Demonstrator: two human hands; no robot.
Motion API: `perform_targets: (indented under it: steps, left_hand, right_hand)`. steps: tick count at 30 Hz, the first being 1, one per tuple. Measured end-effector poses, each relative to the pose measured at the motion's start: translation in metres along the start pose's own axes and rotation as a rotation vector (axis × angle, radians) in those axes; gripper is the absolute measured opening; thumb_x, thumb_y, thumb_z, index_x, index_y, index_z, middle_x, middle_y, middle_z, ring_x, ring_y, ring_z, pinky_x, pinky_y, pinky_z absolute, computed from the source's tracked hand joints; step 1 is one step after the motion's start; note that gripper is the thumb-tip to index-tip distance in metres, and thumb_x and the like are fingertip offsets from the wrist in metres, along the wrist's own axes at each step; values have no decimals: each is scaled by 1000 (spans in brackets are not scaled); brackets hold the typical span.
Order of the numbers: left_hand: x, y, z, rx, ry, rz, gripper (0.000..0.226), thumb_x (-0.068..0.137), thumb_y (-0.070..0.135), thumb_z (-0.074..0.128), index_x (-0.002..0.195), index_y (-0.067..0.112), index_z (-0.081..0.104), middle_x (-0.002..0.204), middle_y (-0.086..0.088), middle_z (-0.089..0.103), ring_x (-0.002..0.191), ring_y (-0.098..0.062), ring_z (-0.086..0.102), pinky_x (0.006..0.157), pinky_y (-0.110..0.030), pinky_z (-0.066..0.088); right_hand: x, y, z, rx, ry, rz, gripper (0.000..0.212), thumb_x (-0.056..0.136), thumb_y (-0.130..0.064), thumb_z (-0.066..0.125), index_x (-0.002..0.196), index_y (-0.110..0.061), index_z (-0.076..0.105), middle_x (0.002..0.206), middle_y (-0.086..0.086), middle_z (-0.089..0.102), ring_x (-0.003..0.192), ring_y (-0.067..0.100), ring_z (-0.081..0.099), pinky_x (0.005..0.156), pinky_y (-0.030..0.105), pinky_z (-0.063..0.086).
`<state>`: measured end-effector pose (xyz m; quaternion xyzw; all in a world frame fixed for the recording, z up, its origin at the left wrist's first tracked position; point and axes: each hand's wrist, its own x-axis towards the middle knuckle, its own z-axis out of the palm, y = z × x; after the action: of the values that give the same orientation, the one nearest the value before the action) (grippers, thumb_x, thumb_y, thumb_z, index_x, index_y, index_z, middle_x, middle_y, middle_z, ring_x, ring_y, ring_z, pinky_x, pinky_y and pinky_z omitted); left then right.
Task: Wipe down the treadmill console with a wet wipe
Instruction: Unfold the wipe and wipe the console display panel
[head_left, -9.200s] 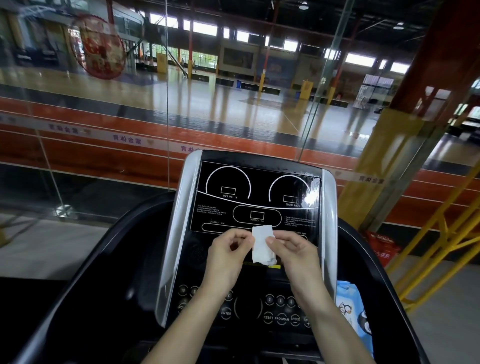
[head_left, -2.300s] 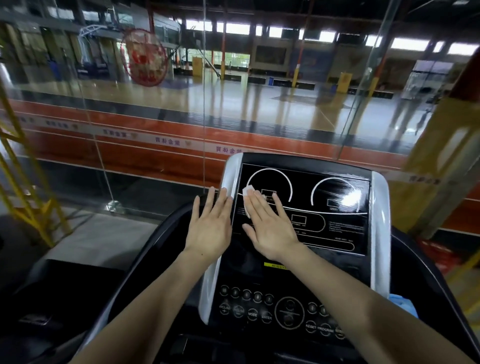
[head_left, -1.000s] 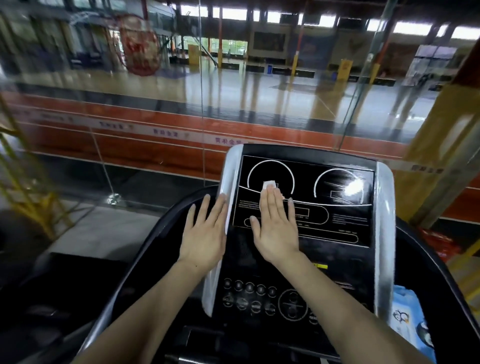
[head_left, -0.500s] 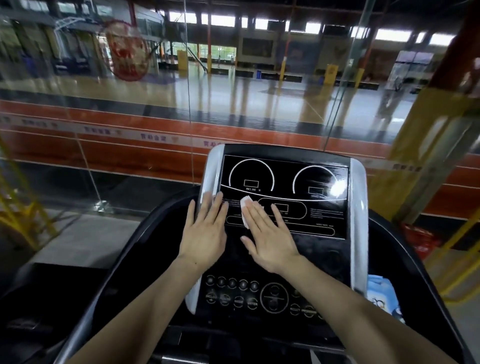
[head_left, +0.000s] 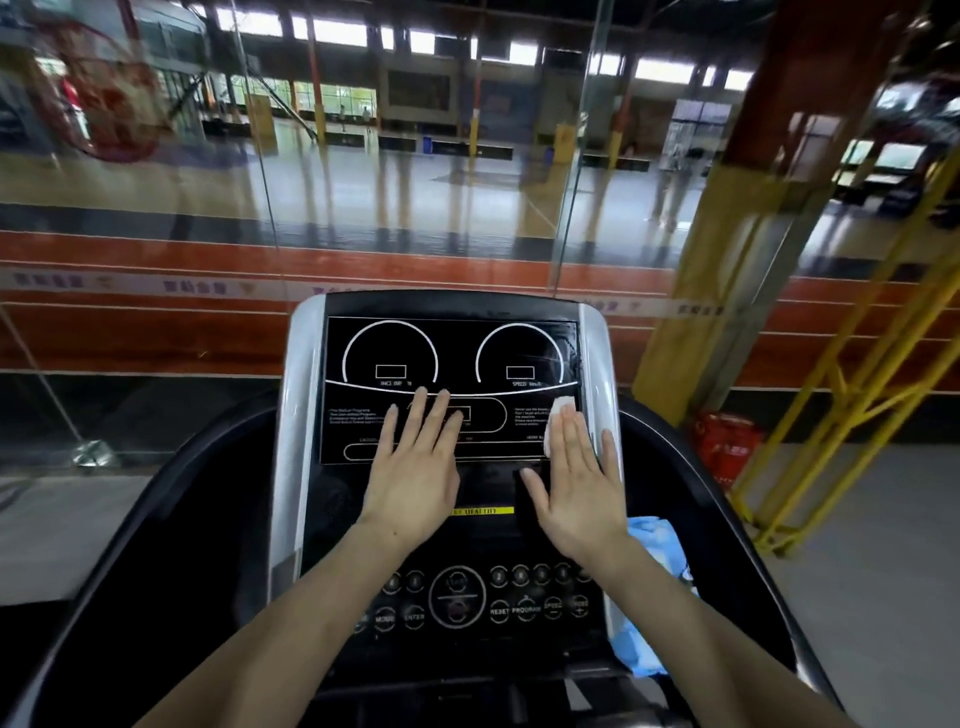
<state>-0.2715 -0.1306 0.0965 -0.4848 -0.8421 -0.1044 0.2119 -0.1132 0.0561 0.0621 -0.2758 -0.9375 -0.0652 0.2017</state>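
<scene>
The treadmill console (head_left: 452, 353) is a black display panel with two white dial outlines, silver side trims and a row of buttons below. My right hand (head_left: 579, 483) lies flat on the panel's lower right part, pressing a white wet wipe (head_left: 557, 415) against it; the wipe shows beyond my fingertips next to the right silver trim. My left hand (head_left: 415, 467) rests flat with fingers spread on the lower middle of the display, holding nothing.
A blue wet-wipe pack (head_left: 652, 587) sits in the tray on the console's right side. Black handrails (head_left: 171, 509) curve around both sides. A glass wall (head_left: 363, 208) stands behind the console, with yellow railings (head_left: 852, 415) to the right.
My right hand has slid the wipe from the left part of the display across to its right edge. My left hand moved from the left silver trim onto the middle of the display.
</scene>
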Motion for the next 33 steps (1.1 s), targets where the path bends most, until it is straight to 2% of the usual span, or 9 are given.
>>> perform_targets:
  steps: [4,8,15,21,25,28,33]
  left_hand:
    - [-11,-16,-1,6,34,-24,64,98,28,54,159,16,37,173,-8,17,161,-30,1,129,-58,14]
    - [-22,-41,-8,-1,46,-84,61,98,26,54,157,15,42,172,-8,23,161,-31,6,128,-58,17]
    - [-42,-73,-13,27,36,-163,62,96,24,53,156,13,43,171,-10,25,161,-32,10,128,-57,15]
    - [-69,-97,-12,28,53,-235,58,99,26,50,155,11,42,171,-10,23,161,-30,7,128,-57,15]
    - [-82,-110,-10,40,41,-268,62,98,29,33,157,10,39,173,-9,18,162,-30,3,129,-57,15]
    - [-92,-118,-13,52,29,-292,64,99,28,32,160,11,33,174,-6,12,162,-29,1,129,-57,13]
    - [-111,-135,-21,76,-17,-339,67,98,33,24,161,13,34,172,-5,21,161,-31,9,128,-58,18]
  right_hand:
    - [-13,-14,5,34,-27,71,81,108,-62,12,166,-12,-16,176,4,-18,163,15,-15,132,49,-2]
    - [-11,-26,7,97,-50,105,83,104,-66,-5,163,-11,-23,174,6,-25,162,20,-19,133,50,-4]
    - [-7,-60,11,110,-56,78,83,103,-66,-7,163,-11,-22,174,7,-24,161,21,-22,132,51,-6]
    - [-7,-83,13,131,-49,42,83,105,-65,1,164,-11,-20,175,7,-22,162,21,-21,133,50,-2]
    - [-4,-114,9,131,-67,-82,81,107,-64,6,164,-12,-21,174,5,-25,161,19,-23,132,49,-7]
    - [3,-154,9,122,-87,-194,80,108,-63,7,166,-11,-14,175,6,-23,161,18,-23,131,50,-8]
    - [19,-219,8,139,-120,-373,76,109,-57,8,166,-12,-11,175,4,-23,161,16,-24,131,50,-10]
